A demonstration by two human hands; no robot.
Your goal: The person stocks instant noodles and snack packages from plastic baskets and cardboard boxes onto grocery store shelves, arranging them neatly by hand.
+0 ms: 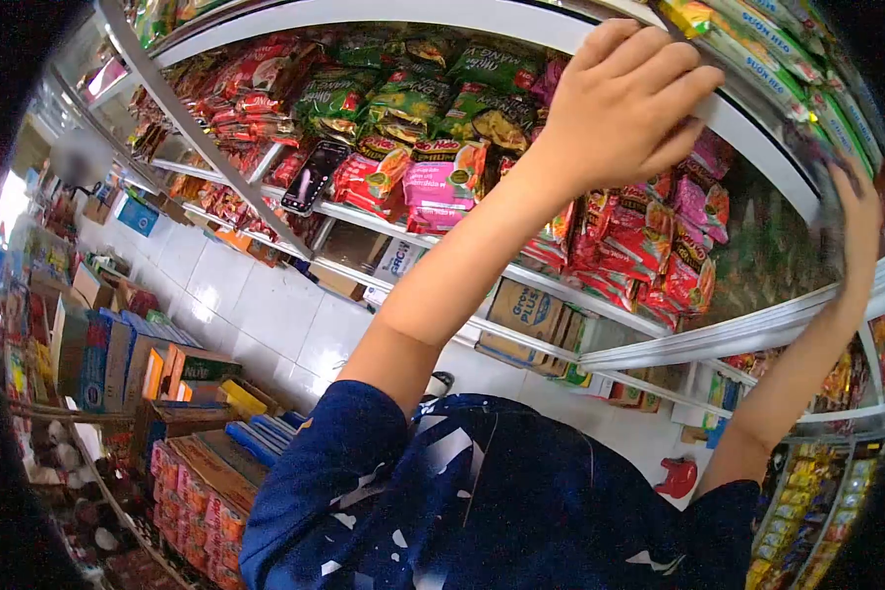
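My left hand [624, 103] is raised at the white front edge [757, 147] of an upper shelf. Its fingers curl over the edge, and the thumb lies below. At the far right my right hand [858, 202] is smeared and distorted at the rim of the view, close to green-and-white packets [841, 123]; its fingers cannot be made out. Under my left arm, the shelf bears red noodle packets [369, 177], pink packets [441, 189] and green packets [403, 103]. A phone [315, 177] leans at the shelf's front, its screen lit.
Below are a lower shelf with cardboard cartons [529, 317] and a white tiled floor [256, 295]. Stacked boxes [118, 354] and pink-red packs [195, 501] stand at the left. A red object [676, 478] lies on the floor; yellow packets [789, 501] hang at the lower right.
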